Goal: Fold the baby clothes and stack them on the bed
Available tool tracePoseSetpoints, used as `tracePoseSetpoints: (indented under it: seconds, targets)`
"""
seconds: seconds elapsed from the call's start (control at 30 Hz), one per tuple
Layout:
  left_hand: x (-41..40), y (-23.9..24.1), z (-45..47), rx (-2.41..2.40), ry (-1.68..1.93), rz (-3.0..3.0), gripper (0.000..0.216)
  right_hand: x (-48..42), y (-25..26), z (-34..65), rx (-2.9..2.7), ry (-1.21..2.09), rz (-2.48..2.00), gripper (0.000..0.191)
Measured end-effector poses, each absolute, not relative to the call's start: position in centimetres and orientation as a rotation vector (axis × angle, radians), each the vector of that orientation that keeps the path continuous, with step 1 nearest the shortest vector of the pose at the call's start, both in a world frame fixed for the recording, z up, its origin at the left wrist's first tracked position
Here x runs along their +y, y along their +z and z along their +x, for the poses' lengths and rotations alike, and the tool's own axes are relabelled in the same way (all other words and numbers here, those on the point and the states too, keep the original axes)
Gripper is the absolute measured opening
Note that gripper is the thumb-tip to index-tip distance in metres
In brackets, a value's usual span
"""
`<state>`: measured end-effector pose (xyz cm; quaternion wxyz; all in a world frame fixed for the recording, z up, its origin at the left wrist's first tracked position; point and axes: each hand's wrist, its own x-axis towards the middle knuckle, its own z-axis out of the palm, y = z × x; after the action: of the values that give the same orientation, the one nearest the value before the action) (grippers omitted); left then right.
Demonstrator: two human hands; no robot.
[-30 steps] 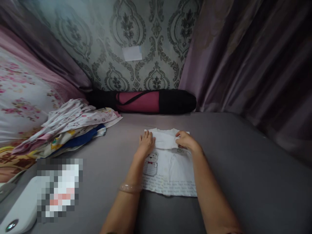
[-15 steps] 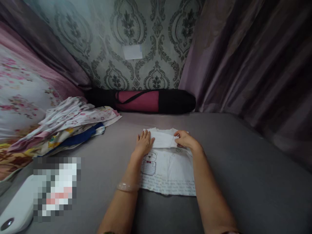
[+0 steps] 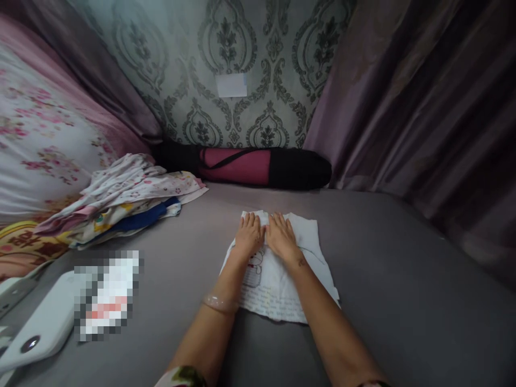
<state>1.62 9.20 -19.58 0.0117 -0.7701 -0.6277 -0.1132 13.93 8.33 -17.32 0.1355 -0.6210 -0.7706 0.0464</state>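
Observation:
A small white garment (image 3: 310, 252) with a bear print and lines of text lies flat on the grey bed surface (image 3: 403, 301) in front of me. My left hand (image 3: 249, 235) lies palm down on its upper left part, fingers stretched out. Right beside it, touching, my right hand (image 3: 282, 237) also lies flat on the cloth with fingers spread. A clear bangle sits on my left wrist. Neither hand holds anything.
A heap of printed clothes (image 3: 129, 196) lies at the left, against a floral pink pillow (image 3: 40, 140). A pink-and-black rolled bag (image 3: 258, 166) rests along the patterned wall. Purple curtains (image 3: 423, 107) hang at the right. A white device (image 3: 36, 333) sits at the lower left.
My right hand let go of the folded top edge and moved left to lie flat beside my left hand. The garment's top now lies smoothed down; the view shifted slightly.

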Motion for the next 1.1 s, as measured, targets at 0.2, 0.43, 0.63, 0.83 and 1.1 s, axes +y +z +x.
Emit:
tracePoseSetpoints:
  seconds: [0.2, 0.43, 0.63, 0.83, 1.1]
  targets:
    - [9.0, -20.4, 0.8, -2.048, -0.384, -2.365, 0.062, 8.2, -19.5, 14.0, -2.266, 0.054, -1.811, 0.057]
    - [9.5, -20.1, 0.7, -2.162, -0.298, -2.41, 0.067, 8.5, -19.0, 13.7, -2.287, 0.152, -1.897, 0.058]
    - [10.4, -18.6, 0.3, -2.155, -0.16, -2.523, 0.068, 8.8, -16.7, 15.6, -2.318, 0.38, -1.841, 0.061]
    - [10.9, -20.2, -0.6, -1.941, -0.246, -2.485, 0.067, 7.8, -17.9, 16.7, -2.326, 0.211, -1.776, 0.057]
    - [11.4, -20.4, -0.8, -2.003, -0.122, -2.501, 0.065, 7.6, -18.7, 16.3, -2.277, 0.234, -1.774, 0.055]
